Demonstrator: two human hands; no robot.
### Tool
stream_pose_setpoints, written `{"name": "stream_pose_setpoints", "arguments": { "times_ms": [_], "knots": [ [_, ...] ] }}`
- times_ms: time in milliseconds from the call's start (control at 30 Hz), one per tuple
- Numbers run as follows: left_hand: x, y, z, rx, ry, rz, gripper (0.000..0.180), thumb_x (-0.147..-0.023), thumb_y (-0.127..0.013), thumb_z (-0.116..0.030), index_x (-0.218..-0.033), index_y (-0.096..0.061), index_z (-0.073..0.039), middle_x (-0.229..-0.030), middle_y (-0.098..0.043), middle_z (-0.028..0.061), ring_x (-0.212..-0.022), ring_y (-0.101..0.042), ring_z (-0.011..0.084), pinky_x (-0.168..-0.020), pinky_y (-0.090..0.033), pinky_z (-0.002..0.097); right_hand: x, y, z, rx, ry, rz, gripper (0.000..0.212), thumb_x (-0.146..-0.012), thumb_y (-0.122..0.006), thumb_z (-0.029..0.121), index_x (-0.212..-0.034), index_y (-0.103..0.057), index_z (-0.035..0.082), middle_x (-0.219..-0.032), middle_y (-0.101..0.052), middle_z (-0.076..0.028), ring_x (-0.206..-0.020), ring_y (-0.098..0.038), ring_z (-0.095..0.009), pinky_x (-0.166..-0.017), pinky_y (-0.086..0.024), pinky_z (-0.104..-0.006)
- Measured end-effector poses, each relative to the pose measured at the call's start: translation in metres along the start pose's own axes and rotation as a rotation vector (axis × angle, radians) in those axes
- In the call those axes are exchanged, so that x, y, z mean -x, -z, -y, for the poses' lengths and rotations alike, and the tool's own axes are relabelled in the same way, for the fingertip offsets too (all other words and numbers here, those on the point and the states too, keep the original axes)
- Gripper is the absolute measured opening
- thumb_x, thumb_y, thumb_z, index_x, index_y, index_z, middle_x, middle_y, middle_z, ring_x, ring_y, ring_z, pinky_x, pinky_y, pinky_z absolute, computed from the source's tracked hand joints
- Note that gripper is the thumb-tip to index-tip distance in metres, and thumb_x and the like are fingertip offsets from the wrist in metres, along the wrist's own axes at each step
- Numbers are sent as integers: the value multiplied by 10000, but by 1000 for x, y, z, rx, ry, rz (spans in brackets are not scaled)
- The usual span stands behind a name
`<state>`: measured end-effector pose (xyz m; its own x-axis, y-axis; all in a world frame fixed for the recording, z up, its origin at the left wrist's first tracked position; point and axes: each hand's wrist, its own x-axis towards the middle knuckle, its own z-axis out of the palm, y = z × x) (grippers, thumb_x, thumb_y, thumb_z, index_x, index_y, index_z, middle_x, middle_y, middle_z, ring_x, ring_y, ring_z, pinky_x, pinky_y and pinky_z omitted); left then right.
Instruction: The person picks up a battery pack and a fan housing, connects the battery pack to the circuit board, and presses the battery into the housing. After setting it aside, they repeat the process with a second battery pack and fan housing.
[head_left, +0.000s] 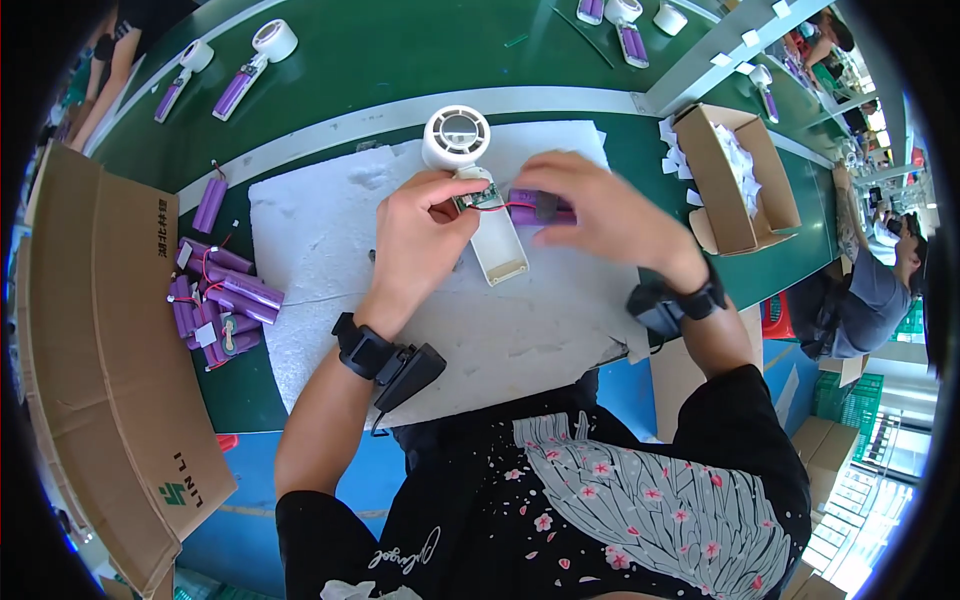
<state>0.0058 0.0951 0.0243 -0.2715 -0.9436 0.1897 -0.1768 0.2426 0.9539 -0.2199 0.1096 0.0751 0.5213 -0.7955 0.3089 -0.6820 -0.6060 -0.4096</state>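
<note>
A white handheld fan (pixel 497 245) lies on the foam sheet with its round head (pixel 457 137) pointing away from me and its handle shell open. My left hand (pixel 422 232) pinches the small green circuit board (pixel 478 196) at the top of the handle. My right hand (pixel 605 212), a little smeared by motion, grips a purple battery pack (pixel 524 206) just right of the handle. A dark patch shows on the pack. A red wire (pixel 490 208) runs between pack and board. The handle's lower cavity shows bare cream plastic.
White foam (pixel 420 350) covers the green bench before me. Several purple battery packs (pixel 245 290) are heaped at left, beside a tall cardboard box (pixel 120 330). A carton of white paper pieces (pixel 765 185) stands right. More fans (pixel 273 42) lie across the rail (pixel 350 150). A person (pixel 870 285) sits far right.
</note>
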Motion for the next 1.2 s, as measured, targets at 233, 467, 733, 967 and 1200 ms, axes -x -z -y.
{"name": "stream_pose_setpoints", "arguments": {
  "times_ms": [233,467,733,967,1200],
  "knots": [
    [-1,2,-3,-58,32,45,315,-752,-672,26,-1051,-726,-60,-1049,-653,89,-785,-628,112,-704,-513,228,-2,-7,-6,-233,-117,259,512,-712,-756,37,-1195,-586,26,-1068,-646,-140,-869,-640,-256,-782,-518,-317],
    [-1,2,-8,-109,8,28,327,-732,-691,12,-1038,-736,-95,-977,-685,100,-715,-652,137,-671,-527,243,-7,5,-8,-846,-445,480,518,-816,-689,72,-1305,-522,39,-1031,-666,-143,-772,-672,-196,-748,-550,-312],
    [-1,2,-12,-231,-63,38,328,-722,-746,-25,-1043,-733,-90,-964,-688,111,-686,-659,150,-644,-534,251,3,1,-11,-1622,-475,652,841,-780,-645,-16,-1490,-201,62,-1191,-570,-177,-1023,-645,-304,-815,-559,-345],
    [0,1,-11,-310,-140,7,293,-725,-755,-37,-1016,-735,-69,-870,-690,111,-635,-651,152,-606,-527,245,5,3,-9,-1494,-384,602,967,-622,-714,-54,-1465,-256,69,-1263,-472,-153,-1118,-593,-334,-874,-542,-367],
    [-1,0,-12,-301,-137,20,264,-743,-746,-49,-1007,-732,-59,-803,-679,94,-584,-615,136,-562,-492,237,5,1,-14,-1296,-465,537,881,-580,-772,19,-1376,-399,69,-1251,-481,-101,-1133,-559,-261,-944,-478,-356]
  ]
}}
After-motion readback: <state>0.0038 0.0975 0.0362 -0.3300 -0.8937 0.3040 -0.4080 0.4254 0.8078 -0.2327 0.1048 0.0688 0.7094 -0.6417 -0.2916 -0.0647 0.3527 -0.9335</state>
